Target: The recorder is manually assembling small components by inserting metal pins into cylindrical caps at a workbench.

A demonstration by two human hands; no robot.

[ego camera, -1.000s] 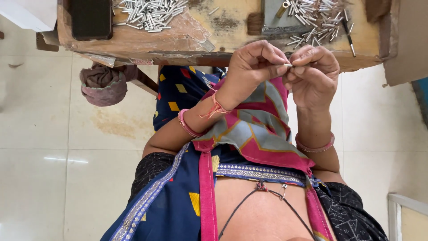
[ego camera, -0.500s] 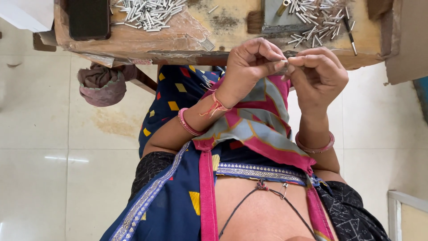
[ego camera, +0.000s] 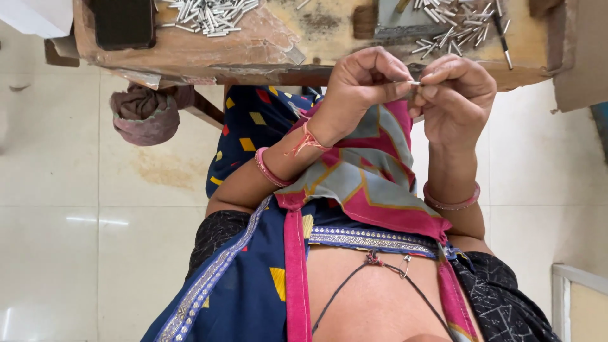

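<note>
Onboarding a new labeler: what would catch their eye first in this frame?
First the two hands meeting at centre top: the left hand and right hand pinch a small metal pin between their fingertips. Behind them a worn wooden bench carries heaps of similar metal pins at top left and top right. A dark phone lies on the bench's left end.

Worn wooden workbench [ego camera: 209, 47]; glossy pale tiled floor [ego camera: 82, 240]
</note>
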